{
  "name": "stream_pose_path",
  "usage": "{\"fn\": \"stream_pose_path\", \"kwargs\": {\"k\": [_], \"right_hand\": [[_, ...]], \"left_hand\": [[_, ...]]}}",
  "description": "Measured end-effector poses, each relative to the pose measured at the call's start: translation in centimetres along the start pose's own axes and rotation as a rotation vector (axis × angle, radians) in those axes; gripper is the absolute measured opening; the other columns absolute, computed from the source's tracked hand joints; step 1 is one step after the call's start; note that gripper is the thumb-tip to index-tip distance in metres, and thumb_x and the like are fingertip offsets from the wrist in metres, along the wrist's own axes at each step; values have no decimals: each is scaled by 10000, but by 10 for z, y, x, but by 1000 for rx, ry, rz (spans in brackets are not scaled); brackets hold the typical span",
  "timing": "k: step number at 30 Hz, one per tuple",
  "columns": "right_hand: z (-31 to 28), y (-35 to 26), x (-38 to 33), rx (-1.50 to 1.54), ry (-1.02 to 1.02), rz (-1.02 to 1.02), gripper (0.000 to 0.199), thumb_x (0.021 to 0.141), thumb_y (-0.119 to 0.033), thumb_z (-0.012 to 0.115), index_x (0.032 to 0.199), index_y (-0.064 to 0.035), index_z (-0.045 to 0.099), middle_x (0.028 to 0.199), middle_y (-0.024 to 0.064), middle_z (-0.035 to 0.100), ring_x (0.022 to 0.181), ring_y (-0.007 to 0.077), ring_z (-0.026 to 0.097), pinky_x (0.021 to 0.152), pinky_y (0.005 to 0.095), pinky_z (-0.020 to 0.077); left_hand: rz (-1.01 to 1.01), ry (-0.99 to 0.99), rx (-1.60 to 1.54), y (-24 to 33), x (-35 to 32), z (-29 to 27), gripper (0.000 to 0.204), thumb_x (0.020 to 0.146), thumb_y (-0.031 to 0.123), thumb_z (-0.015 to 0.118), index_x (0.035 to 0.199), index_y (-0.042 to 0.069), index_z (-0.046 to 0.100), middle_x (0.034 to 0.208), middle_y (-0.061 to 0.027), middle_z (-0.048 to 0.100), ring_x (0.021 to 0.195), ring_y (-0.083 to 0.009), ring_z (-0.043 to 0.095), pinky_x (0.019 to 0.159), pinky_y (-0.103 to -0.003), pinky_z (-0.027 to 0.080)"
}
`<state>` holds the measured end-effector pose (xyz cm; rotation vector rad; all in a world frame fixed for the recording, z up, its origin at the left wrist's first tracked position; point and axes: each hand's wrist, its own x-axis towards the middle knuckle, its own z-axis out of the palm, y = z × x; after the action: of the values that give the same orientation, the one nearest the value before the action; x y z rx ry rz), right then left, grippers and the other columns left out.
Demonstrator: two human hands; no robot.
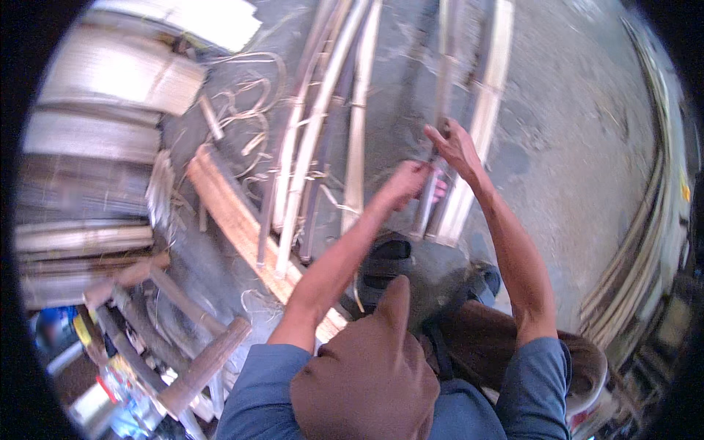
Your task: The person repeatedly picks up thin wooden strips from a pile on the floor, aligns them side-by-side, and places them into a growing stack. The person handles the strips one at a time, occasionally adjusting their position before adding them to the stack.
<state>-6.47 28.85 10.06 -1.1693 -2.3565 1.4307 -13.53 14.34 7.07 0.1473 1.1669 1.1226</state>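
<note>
My left hand [411,185] is closed round a long, narrow bundle of bamboo-like strips [425,209], its fingertips showing on the far side. Just above and to the right, my right hand [457,150] grips the same bundle, thumb and fingers pinched together on it. The bundle runs away from me past the top edge of the picture. Beside it on the right lies a wider pale bundle of strips [484,125] on the floor. Motion blur hides the finer detail at my fingers.
More tied strips [315,139] lie on the concrete floor [565,169] left of my hands, partly over a wooden plank [235,209]. Stacked bundles [95,139] stand at far left, near a wooden frame [202,363]. Long thin canes [645,227] curve along the right.
</note>
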Motion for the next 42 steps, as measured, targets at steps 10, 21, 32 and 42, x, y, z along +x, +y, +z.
{"fn": "stream_pose_path", "kwargs": {"k": [10,21,32,42], "right_hand": [[92,-50,-18,134,8,-155,343,943,-271,610,1071,20,484,875,248,659,842,381,677,719,453,511],[109,5,2,-76,-70,-258,363,925,-222,602,1168,29,501,841,260,641,783,418,647,685,480,494],[102,5,-9,-217,8,-305,504,951,-267,578,1346,13,438,1038,270,583,935,425,596,804,481,484],[89,7,-20,-231,47,-256,470,952,-226,571,1363,-27,457,1071,248,569,973,410,592,827,464,492]], "left_hand": [[413,562,775,20,-123,-32,325,964,220,545,1091,-77,582,963,-225,669,925,-284,689,839,-399,538],[317,1409,1134,-75,-237,-102,469,821,157,663,1242,49,486,1156,-187,464,1127,-358,449,958,-489,364],[284,1118,1128,-99,-269,-138,397,831,168,700,1152,41,504,1048,-165,530,1008,-348,539,873,-427,447],[-10,678,561,-47,-300,-163,331,857,196,724,1109,-16,699,897,-22,699,800,-82,613,699,-271,486]]}}
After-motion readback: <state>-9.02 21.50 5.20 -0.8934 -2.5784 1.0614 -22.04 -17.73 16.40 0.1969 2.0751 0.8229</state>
